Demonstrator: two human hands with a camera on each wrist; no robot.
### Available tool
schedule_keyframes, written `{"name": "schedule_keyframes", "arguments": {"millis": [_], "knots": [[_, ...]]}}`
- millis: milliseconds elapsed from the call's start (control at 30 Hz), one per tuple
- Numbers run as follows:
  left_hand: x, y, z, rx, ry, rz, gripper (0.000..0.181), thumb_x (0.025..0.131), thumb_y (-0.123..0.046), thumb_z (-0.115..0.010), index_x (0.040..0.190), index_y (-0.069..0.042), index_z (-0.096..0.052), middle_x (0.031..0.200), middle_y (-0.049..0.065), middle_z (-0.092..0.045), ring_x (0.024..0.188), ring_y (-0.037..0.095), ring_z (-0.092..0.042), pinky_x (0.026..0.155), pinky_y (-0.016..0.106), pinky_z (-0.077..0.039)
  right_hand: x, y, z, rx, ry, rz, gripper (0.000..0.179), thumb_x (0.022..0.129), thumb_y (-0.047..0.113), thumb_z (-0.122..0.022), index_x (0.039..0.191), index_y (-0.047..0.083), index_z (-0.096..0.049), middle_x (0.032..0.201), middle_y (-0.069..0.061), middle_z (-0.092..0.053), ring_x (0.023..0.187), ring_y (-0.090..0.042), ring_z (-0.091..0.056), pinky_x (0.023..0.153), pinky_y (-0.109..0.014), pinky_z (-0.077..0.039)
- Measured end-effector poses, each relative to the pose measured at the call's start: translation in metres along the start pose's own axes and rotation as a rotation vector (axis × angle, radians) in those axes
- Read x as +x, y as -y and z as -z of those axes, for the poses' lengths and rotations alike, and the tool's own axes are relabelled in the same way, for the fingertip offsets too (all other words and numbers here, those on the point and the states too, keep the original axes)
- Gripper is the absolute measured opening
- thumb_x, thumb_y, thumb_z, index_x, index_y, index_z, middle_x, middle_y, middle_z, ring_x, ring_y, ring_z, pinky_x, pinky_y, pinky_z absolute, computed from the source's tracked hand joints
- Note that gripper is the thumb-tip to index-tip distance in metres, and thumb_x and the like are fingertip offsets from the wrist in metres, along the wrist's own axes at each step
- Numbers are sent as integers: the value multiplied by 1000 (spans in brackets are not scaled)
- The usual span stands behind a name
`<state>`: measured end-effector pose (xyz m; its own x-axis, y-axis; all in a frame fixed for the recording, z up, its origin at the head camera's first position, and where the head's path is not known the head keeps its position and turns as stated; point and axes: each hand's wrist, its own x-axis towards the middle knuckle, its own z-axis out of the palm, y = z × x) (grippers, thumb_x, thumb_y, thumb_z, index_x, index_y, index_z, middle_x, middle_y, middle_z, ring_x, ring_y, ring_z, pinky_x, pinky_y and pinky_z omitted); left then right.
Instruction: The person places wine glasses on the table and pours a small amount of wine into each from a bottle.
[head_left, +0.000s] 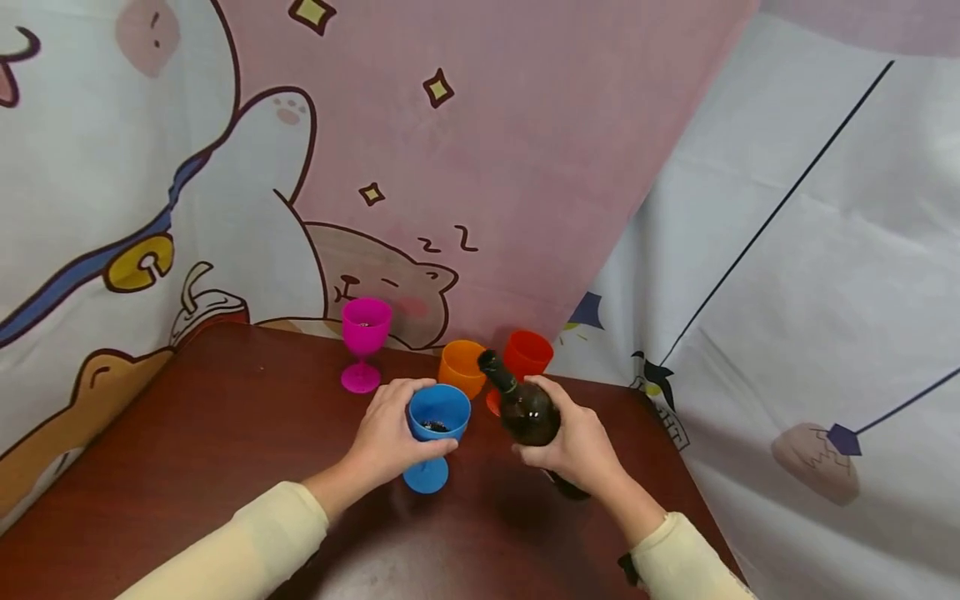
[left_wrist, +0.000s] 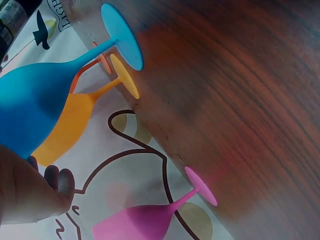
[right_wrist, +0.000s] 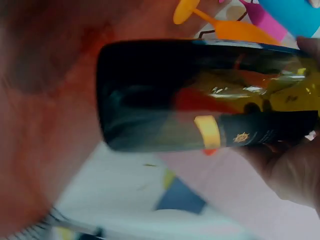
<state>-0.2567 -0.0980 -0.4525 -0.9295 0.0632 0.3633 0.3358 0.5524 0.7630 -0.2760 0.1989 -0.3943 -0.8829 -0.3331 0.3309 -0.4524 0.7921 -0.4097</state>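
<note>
My left hand point(head_left: 390, 425) holds a blue plastic goblet point(head_left: 438, 404) by its bowl, thumb on the near side and fingers on the far side. Some dark, shiny contents show inside the bowl. In the left wrist view the blue goblet's stem and round foot point(left_wrist: 122, 37) appear over the wood. With my right hand point(head_left: 581, 437) I grip a dark green glass wine bottle point(head_left: 528, 414) round its body, its neck leaning left toward the blue goblet. The right wrist view shows the bottle point(right_wrist: 150, 95) from its base, with a dark label and a gold band.
Behind the blue goblet stand an orange goblet point(head_left: 462, 367) and a red goblet point(head_left: 528, 354), the red one partly hidden by the bottle. A magenta goblet point(head_left: 366, 329) stands at the back left. Cartoon-printed cloth point(head_left: 525, 167) rises behind the brown wooden table point(head_left: 225, 433).
</note>
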Motion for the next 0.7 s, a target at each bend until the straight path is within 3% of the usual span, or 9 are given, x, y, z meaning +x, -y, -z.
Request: {"name": "schedule_keyframes", "arguments": {"millis": [167,400,533,700], "knots": [[0,0,-4,13,-11,0,89,72,-48,-98,147,-21,-58,138,2,-63,129,23,-52,102,56,-54,-17,-38,-5,217,-138,-175,97,75,30,-99,156,33,-45,135,-8,-71,113,-30,-72,92,-54,-61],[0,2,-5,24,-40,-13,89,71,-49,-98,146,-22,-60,137,1,-64,128,22,-52,100,55,-54,-35,-88,-7,346,-400,-416,101,81,32,-96,163,29,-38,147,-7,-59,124,-21,-59,102,-46,-50],[0,4,-5,26,-47,-17,89,70,-49,-99,145,-23,-60,136,0,-64,127,21,-52,99,53,-54,-41,-103,-8,366,-505,-471,99,81,30,-96,162,36,-39,144,-1,-58,121,-11,-55,98,-33,-45],[1,4,-5,34,-44,-17,90,70,-50,-98,146,-22,-60,136,0,-64,126,21,-52,98,51,-53,-44,-111,-10,362,-553,-465,99,82,27,-95,162,36,-39,146,0,-57,122,-9,-54,95,-24,-44]]}}
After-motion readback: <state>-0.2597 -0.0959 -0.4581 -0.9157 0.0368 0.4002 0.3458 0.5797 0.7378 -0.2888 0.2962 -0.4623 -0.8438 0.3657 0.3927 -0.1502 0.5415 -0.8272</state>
